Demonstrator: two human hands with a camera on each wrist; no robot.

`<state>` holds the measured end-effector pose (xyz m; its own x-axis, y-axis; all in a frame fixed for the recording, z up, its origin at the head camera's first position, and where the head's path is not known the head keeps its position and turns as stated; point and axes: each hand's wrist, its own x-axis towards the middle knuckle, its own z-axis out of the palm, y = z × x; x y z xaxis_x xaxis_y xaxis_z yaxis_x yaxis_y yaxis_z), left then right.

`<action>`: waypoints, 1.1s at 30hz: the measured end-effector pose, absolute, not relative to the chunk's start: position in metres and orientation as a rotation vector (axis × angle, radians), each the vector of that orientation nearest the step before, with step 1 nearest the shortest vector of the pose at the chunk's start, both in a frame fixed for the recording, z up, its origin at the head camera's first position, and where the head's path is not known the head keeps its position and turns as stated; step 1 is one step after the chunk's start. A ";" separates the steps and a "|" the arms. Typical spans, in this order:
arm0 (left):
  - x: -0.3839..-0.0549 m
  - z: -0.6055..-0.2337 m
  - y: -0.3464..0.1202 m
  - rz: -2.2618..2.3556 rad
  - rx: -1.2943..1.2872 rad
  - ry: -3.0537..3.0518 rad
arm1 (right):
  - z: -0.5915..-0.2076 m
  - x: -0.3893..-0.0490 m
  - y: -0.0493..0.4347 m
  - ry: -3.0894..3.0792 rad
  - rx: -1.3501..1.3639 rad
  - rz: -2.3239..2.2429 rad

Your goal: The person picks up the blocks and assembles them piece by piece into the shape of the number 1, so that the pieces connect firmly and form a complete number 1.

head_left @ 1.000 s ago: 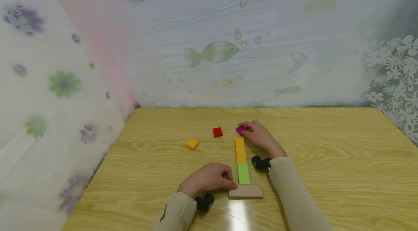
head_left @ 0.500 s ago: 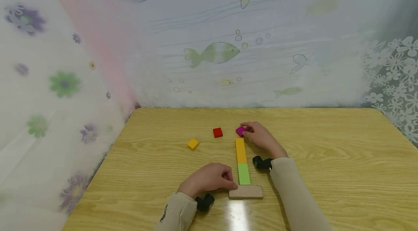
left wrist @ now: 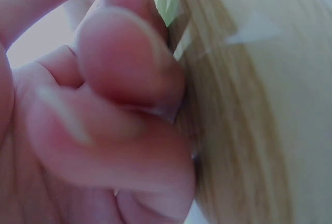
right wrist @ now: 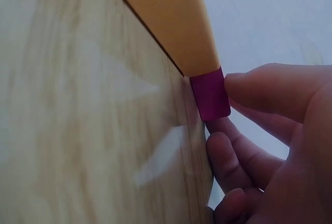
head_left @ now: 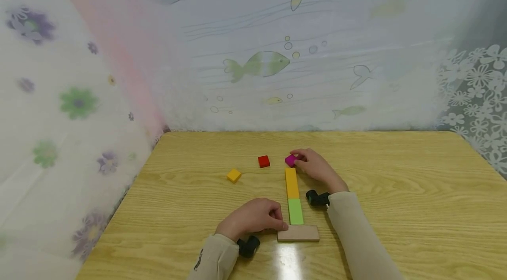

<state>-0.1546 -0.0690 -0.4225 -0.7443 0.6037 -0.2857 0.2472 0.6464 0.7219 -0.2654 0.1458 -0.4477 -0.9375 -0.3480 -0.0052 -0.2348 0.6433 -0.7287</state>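
Magenta block [head_left: 290,160], just below and right of the head view's centre, is pinched at the fingertips of the right hand [head_left: 317,171]; the right wrist view shows it against the end of an orange bar [head_left: 292,183]. Lower in the frame, that bar meets a green block [head_left: 295,211], then a plain wooden block [head_left: 301,233]. The left hand [head_left: 253,216], fingers curled, touches the wooden block's upper left corner; whether it grips, I cannot tell. Left of the magenta block, a red block [head_left: 264,161] and a yellow block [head_left: 234,176] lie apart on the wood-grain table [head_left: 416,205].
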 end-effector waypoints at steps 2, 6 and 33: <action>-0.155 -0.422 -0.069 0.928 0.661 2.351 | -0.448 -0.265 0.146 2.712 -0.487 -1.171; -0.155 -0.422 -0.069 0.930 0.666 2.351 | -0.448 -0.264 0.146 2.706 -0.477 -1.175; -0.154 -0.422 -0.069 0.923 0.672 2.349 | -0.446 -0.260 0.147 2.687 -0.485 -1.180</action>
